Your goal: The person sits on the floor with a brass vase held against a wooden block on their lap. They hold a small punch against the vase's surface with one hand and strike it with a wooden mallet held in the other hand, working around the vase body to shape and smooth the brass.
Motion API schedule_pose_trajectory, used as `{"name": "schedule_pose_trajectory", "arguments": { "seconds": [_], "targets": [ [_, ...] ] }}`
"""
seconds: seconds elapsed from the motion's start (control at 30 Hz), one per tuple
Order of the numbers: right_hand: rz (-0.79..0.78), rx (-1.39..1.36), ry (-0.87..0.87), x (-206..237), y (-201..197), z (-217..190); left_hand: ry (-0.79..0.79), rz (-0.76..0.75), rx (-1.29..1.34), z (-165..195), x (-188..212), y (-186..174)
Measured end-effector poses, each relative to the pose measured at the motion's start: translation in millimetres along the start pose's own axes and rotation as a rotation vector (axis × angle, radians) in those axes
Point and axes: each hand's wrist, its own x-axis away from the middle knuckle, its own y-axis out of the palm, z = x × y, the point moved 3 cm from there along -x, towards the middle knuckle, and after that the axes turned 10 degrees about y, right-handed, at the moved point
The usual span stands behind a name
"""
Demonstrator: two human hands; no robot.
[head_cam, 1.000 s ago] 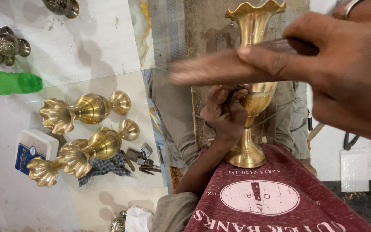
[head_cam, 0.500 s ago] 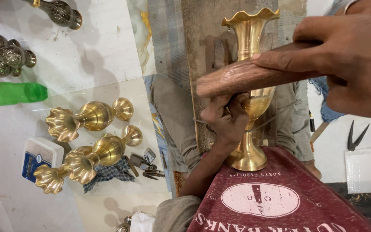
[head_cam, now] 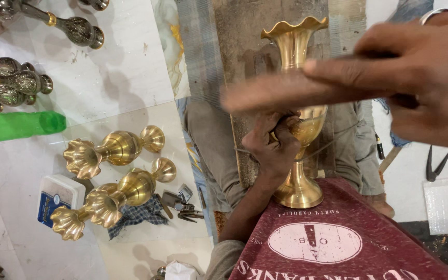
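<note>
A tall brass vase (head_cam: pixel 293 49) with a wavy rim stands upright on a maroon printed cloth (head_cam: pixel 348 218) over my lap. My left hand (head_cam: pixel 273 148) is closed around the vase's bowl, just above the stem. My right hand (head_cam: pixel 421 78) is near the camera at the upper right and grips a brown wooden stick (head_cam: pixel 270 93). The stick is blurred and lies across the vase's neck. Whether it touches the brass I cannot tell.
Two brass vases (head_cam: pixel 115 150) (head_cam: pixel 125 189) and a smaller one (head_cam: pixel 68 223) lie on the white floor at left. Near them are a white-and-blue box (head_cam: pixel 58 194), keys (head_cam: pixel 180 199) and a checked cloth (head_cam: pixel 136 215). A green plastic piece (head_cam: pixel 16 126) and dark silvery vases (head_cam: pixel 14 83) lie farther left. Shears (head_cam: pixel 436 166) lie at right.
The wooden stick in my right hand has swung from a tilted position to nearly level across the vase's neck. My left hand stays on the bowl.
</note>
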Motion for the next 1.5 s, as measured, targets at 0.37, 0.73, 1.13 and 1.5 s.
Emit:
{"name": "schedule_pose_trajectory", "arguments": {
  "seconds": [0.37, 0.73, 1.13, 1.5],
  "targets": [
    [0.084, -0.280, 0.091, 18.8, 21.1, 6.7, 0.043, 0.007, -0.026, 4.7, 1.5, 6.7],
    [-0.023, -0.334, 0.073, 35.2, 45.3, 13.8, 0.151, -0.055, -0.163, -9.8, 20.3, 13.5],
    [0.105, -0.345, 0.020, 53.8, 52.2, 10.4, 0.183, -0.216, -0.239, -8.3, 28.9, 11.5],
    [0.009, -0.415, 0.116, 68.5, 58.1, 6.0, 0.132, -0.229, -0.169, 12.5, 13.3, 12.7]
  ]
}}
